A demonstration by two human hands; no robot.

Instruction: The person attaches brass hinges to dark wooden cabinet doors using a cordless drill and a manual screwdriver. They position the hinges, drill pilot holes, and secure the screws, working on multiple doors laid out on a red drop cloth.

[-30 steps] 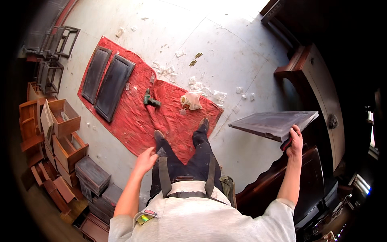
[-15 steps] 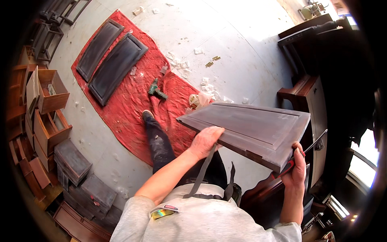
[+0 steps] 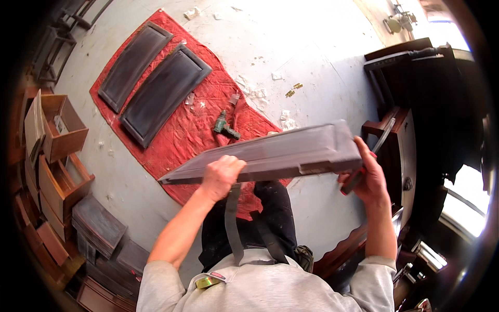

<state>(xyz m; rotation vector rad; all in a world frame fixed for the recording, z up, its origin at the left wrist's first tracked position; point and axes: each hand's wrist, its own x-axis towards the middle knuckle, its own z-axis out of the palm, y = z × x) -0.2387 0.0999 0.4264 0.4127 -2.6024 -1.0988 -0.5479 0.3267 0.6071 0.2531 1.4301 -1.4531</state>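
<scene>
Both hands carry the grey door panel [image 3: 270, 153] mid-frame: left hand [image 3: 221, 176] fingers clamp the near edge, right hand [image 3: 366, 179] fingers wrap the end. Keep it level; set it flat on the red cloth [image 3: 187, 130].

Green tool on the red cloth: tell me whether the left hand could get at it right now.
Probably not: the left hand grips the dark door panel, which hangs between it and the green tool on the red cloth.

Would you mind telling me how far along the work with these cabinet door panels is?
Two dark panels already lie flat on the red cloth. A third panel is in hand, left hand on its near edge, right hand at its end, with a red-handled tool. It is not yet down; the cloth has bare space.
</scene>
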